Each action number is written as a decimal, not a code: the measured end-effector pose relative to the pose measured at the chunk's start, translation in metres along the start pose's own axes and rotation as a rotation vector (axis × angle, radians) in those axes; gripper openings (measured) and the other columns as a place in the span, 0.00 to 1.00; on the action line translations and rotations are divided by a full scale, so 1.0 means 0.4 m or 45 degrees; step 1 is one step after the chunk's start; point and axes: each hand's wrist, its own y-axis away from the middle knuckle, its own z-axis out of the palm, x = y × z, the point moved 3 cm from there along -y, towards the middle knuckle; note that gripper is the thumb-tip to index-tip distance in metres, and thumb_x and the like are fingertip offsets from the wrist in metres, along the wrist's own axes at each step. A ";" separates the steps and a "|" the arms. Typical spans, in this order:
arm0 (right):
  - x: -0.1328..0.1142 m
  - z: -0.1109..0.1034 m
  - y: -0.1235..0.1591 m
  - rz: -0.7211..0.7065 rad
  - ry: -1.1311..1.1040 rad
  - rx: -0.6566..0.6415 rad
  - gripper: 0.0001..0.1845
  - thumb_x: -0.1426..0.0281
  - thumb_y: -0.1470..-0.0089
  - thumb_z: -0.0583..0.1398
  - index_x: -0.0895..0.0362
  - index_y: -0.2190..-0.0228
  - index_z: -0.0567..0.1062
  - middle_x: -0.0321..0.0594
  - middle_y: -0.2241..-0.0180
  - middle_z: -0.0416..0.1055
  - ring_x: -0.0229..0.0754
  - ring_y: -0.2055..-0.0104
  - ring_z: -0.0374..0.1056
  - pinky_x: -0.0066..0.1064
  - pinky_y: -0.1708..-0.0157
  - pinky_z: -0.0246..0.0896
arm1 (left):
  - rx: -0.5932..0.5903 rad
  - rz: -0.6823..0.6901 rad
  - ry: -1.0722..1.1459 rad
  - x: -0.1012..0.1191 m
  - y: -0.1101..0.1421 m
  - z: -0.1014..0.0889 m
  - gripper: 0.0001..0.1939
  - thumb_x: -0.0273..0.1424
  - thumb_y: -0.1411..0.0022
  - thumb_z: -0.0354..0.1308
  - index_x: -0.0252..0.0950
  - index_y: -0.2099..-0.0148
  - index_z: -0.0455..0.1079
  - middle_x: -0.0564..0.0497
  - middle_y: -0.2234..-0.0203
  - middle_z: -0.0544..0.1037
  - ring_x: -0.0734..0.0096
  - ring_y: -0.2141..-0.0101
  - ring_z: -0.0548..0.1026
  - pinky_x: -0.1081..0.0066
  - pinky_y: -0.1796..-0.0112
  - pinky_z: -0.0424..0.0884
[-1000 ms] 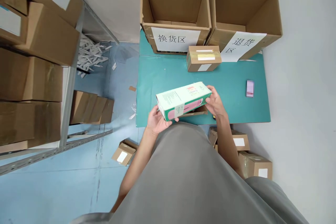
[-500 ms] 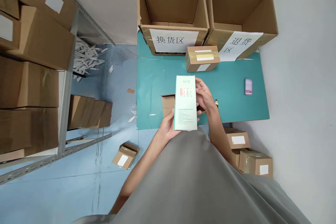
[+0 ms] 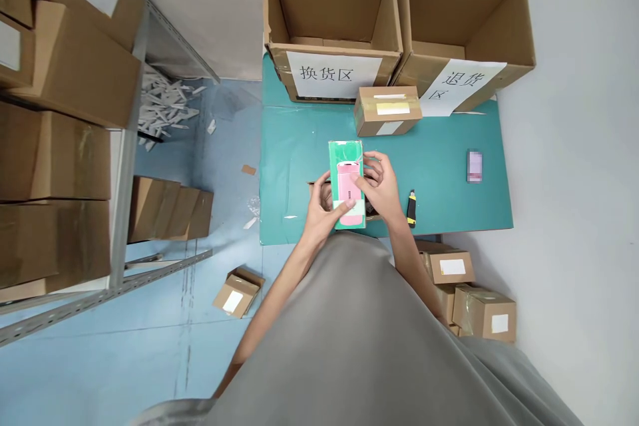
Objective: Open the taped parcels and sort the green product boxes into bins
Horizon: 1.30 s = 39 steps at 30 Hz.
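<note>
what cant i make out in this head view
Head view: brown cardboard box, mostly hidden by the green-and-pink rectangular carton, left hand and right hand.
Head view: the carton's back, turned away.
Head view: details of the small pinkish rectangular object, blurred by pixelation.
Head view: leftmost brown cardboard cartons on the shelf, cut off by the left edge.
</note>
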 end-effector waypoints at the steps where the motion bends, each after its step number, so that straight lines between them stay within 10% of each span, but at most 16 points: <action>1: 0.009 -0.002 -0.007 -0.001 -0.019 0.014 0.41 0.44 0.45 0.75 0.45 0.39 0.69 0.49 0.36 0.77 0.57 0.34 0.76 0.50 0.36 0.77 | -0.033 -0.064 0.052 -0.007 -0.001 -0.005 0.56 0.56 0.49 0.81 0.48 0.25 0.61 0.42 0.36 0.81 0.46 0.34 0.78 0.53 0.37 0.78; 8: 0.055 -0.028 -0.030 0.099 -0.098 0.089 0.41 0.37 0.38 0.65 0.43 0.35 0.63 0.45 0.39 0.80 0.57 0.36 0.78 0.50 0.42 0.81 | -0.345 -0.502 0.249 -0.043 0.016 -0.020 0.40 0.65 0.35 0.59 0.41 0.35 0.73 0.36 0.33 0.80 0.36 0.35 0.79 0.38 0.42 0.81; 18: 0.051 -0.062 -0.041 -0.005 -0.064 0.134 0.44 0.35 0.40 0.67 0.44 0.34 0.67 0.48 0.34 0.75 0.56 0.31 0.73 0.51 0.33 0.74 | -0.127 -0.343 0.340 -0.067 0.002 0.000 0.36 0.46 0.49 0.82 0.43 0.43 0.72 0.43 0.43 0.85 0.45 0.38 0.82 0.43 0.38 0.80; 30: 0.072 -0.026 -0.037 0.057 -0.109 0.074 0.40 0.43 0.45 0.75 0.46 0.41 0.68 0.48 0.38 0.78 0.53 0.36 0.77 0.48 0.35 0.76 | 0.113 -0.003 0.039 -0.064 -0.007 -0.013 0.35 0.46 0.51 0.85 0.43 0.48 0.71 0.47 0.47 0.85 0.55 0.43 0.83 0.56 0.39 0.78; 39: 0.155 -0.049 -0.057 0.237 -0.654 0.172 0.29 0.51 0.50 0.73 0.46 0.51 0.74 0.38 0.52 0.86 0.55 0.39 0.79 0.46 0.42 0.80 | -0.138 -0.492 0.604 -0.092 -0.003 -0.009 0.22 0.44 0.41 0.79 0.40 0.51 0.78 0.45 0.54 0.87 0.48 0.42 0.84 0.42 0.35 0.77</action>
